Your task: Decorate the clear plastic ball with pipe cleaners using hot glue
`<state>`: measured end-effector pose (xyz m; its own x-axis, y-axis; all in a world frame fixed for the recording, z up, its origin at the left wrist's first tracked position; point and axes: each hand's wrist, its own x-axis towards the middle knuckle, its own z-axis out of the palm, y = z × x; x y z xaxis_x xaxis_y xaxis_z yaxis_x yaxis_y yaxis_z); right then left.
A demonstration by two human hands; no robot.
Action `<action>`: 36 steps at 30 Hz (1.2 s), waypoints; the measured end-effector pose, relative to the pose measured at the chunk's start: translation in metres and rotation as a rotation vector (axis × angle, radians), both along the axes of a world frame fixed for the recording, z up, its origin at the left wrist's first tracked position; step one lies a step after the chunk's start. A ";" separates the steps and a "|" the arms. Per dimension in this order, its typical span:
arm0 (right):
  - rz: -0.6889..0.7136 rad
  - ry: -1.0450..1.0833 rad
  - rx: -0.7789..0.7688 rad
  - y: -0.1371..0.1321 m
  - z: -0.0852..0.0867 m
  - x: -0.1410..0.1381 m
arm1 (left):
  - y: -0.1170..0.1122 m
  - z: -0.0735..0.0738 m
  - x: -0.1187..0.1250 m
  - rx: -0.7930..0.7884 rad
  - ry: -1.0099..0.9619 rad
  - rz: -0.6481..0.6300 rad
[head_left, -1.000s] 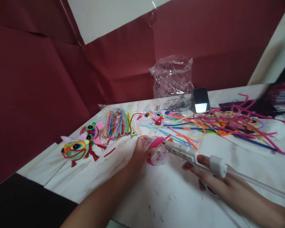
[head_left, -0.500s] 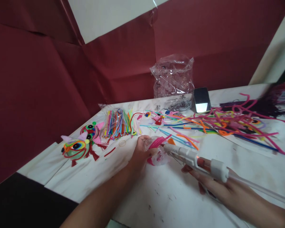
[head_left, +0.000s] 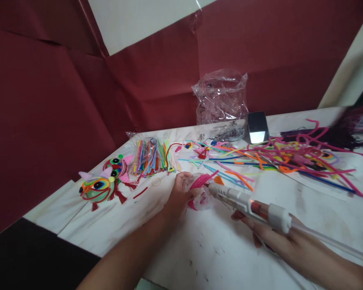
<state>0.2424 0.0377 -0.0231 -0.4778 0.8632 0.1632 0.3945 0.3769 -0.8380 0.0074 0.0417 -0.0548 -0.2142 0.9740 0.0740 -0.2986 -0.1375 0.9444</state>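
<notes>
In the middle of the table my left hand (head_left: 181,188) is closed around a clear, crinkled plastic piece with pink pipe cleaners (head_left: 201,181) wound on it. My right hand (head_left: 269,229) grips a white hot glue gun (head_left: 236,197), with a long clear glue stick (head_left: 329,239) running out of its back end. The gun's nozzle points left and ends right beside the pink piece; whether it touches I cannot tell. A small orange light shows on the gun's body.
Two decorated animal-head ornaments (head_left: 98,187) with red tassels stand at the left. Behind my left hand lies a bundle of coloured pipe cleaners (head_left: 153,157). Loose pipe cleaners (head_left: 290,155) heap up at the right. A dark device (head_left: 257,127) and a clear plastic bag (head_left: 222,98) are at the back.
Almost nothing differs. Both hands, the glue gun and the pink piece keep nearly the same places; the whole view has shifted very slightly.
</notes>
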 end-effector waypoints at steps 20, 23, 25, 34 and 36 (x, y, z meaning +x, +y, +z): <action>0.020 -0.041 -0.046 0.006 -0.018 0.006 | -0.001 0.004 0.002 -0.031 -0.038 0.022; 0.017 -0.034 -0.042 0.005 -0.018 0.006 | 0.000 0.003 0.001 -0.031 -0.014 0.033; 0.021 -0.027 -0.030 0.005 -0.017 0.006 | 0.000 0.003 0.001 -0.034 0.002 0.042; 0.017 -0.049 -0.055 0.004 -0.015 0.005 | -0.002 0.005 0.004 -0.012 -0.001 0.025; 0.004 -0.058 -0.029 0.003 -0.011 0.003 | -0.001 0.004 0.003 -0.021 -0.001 0.027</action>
<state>0.2455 0.0403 -0.0339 -0.4894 0.8651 0.1100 0.4414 0.3545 -0.8243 0.0107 0.0409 -0.0506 -0.2410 0.9690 0.0538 -0.2963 -0.1262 0.9467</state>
